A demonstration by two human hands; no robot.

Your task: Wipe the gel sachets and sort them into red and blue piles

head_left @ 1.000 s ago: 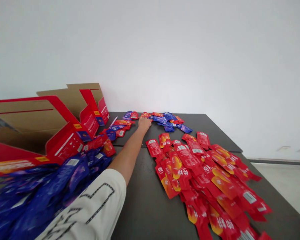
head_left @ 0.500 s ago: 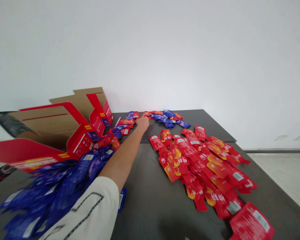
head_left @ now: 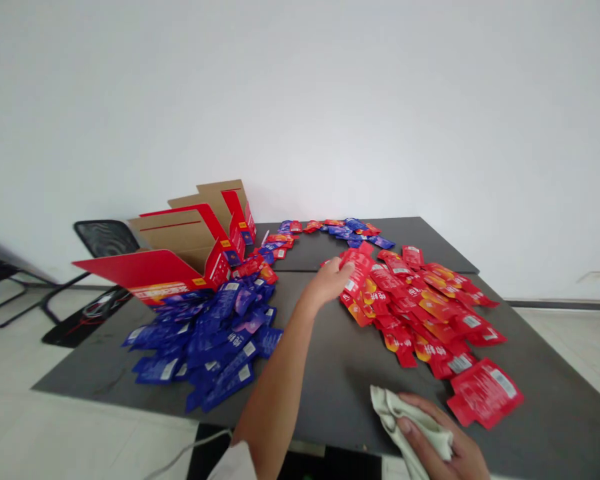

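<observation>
Pinching a red pouch (head_left: pixel 359 262) in its grip, the left hand (head_left: pixel 330 280) in the head view is beside the red pile (head_left: pixel 420 307) toward the table's (head_left: pixel 325 367) right edge. By the front edge, the right hand (head_left: pixel 453 437) clasps a pale cloth (head_left: pixel 396 408); blue pouches (head_left: pixel 215 337) lie toward the left front corner.

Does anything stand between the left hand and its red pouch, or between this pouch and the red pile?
Nothing visible does: the left hand holds the red pouch, which overlaps the red pile in view. The cloth in the right hand is off that path.
</observation>
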